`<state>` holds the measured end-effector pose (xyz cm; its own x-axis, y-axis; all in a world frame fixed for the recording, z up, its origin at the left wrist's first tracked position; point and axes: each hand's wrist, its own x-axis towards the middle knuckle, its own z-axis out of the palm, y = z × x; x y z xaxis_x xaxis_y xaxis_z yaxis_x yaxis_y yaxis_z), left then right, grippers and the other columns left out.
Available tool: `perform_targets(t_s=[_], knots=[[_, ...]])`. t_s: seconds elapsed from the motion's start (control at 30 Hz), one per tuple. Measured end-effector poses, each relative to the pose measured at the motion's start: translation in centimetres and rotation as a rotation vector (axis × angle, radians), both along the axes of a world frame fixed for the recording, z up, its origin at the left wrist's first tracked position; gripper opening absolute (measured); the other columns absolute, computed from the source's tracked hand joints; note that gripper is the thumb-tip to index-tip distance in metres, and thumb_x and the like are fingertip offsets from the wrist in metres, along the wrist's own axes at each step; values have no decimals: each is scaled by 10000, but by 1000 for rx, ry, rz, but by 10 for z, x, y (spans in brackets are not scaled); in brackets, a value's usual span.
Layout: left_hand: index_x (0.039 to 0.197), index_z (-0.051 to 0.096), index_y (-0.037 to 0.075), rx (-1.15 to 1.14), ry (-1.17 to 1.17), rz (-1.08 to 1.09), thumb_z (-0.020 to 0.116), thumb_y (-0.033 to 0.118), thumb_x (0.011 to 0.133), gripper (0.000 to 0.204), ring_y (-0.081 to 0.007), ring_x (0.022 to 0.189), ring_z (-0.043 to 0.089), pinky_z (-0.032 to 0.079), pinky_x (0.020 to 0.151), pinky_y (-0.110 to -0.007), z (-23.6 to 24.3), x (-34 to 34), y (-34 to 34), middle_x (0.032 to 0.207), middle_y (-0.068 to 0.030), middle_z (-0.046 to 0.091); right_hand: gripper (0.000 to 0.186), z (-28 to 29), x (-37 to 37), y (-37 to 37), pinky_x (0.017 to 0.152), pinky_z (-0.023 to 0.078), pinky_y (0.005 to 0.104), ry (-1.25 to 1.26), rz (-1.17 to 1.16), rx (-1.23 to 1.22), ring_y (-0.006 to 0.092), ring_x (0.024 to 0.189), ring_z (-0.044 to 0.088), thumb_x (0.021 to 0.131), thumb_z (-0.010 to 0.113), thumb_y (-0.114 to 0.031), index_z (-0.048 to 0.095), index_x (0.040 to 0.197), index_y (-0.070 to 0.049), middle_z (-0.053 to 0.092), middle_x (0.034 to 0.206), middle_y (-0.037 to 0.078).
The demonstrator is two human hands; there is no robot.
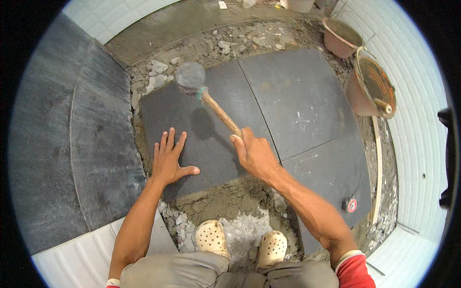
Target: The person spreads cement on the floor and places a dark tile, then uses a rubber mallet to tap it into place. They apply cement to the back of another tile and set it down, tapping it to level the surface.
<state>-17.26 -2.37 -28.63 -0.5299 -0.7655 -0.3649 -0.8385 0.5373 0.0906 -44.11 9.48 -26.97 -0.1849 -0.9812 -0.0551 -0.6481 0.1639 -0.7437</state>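
Note:
In my right hand (257, 153) is a rubber mallet (221, 114), gripped by its wooden handle. Its dark round head (190, 77) is up over the far left part of a dark grey floor tile (230, 153), and a round shadow falls on the tile below. My left hand (168, 158) lies with fingers spread on the same tile, close to its left edge. To the right, a second dark tile (297, 101) adjoins it along a narrow joint. A third dark tile (326, 177) lies nearer on the right.
Wet mortar (216, 197) and rubble surround my clogs (212, 237). A small round object (349, 205) sits on the near right tile. A bucket (357, 91) and a tub (336, 45) stand far right, near a wooden strip (378, 168). Dark panels (48, 144) line the left.

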Motion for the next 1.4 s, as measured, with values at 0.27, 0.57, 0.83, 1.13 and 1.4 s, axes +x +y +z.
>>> perform_targets(t_s=[0.27,0.57,0.83,1.13,1.4], knots=[[1642,214,216,22,123,-127,799,834,483,1437,-395,1575,48,93,1257,-609,-10,-19,-13,1712,-175,89,300,28,-1,41,527,463,497,-181,-3,86,420,570,638,1068,516,-279,488,1055,19,594,649,230],[1643,205,192,-5,99,-113,677,962,448,1498,-378,1578,32,100,1250,-622,-18,-18,-14,1714,-161,82,250,5,-3,52,483,484,484,-14,-6,-54,424,544,634,1059,545,-226,460,1004,3,618,663,231],[1638,232,201,-17,97,-104,755,876,459,1455,-386,1575,63,106,1255,-612,-12,-21,-12,1711,-164,115,281,7,-4,55,463,472,525,-119,-32,-259,473,531,617,1047,564,-246,450,993,5,602,627,255],[1643,213,205,14,71,-98,803,822,496,1430,-375,1580,41,99,1256,-609,-8,-24,-10,1716,-157,92,304,-14,-4,74,493,490,547,-60,-23,-109,499,598,639,1059,527,-271,453,993,16,613,629,267],[1644,209,206,17,44,-99,761,872,478,1452,-373,1580,39,94,1255,-611,-8,-23,-8,1716,-154,90,329,-18,-3,71,489,497,550,0,-55,103,491,566,635,1065,513,-284,459,996,32,611,619,279]])
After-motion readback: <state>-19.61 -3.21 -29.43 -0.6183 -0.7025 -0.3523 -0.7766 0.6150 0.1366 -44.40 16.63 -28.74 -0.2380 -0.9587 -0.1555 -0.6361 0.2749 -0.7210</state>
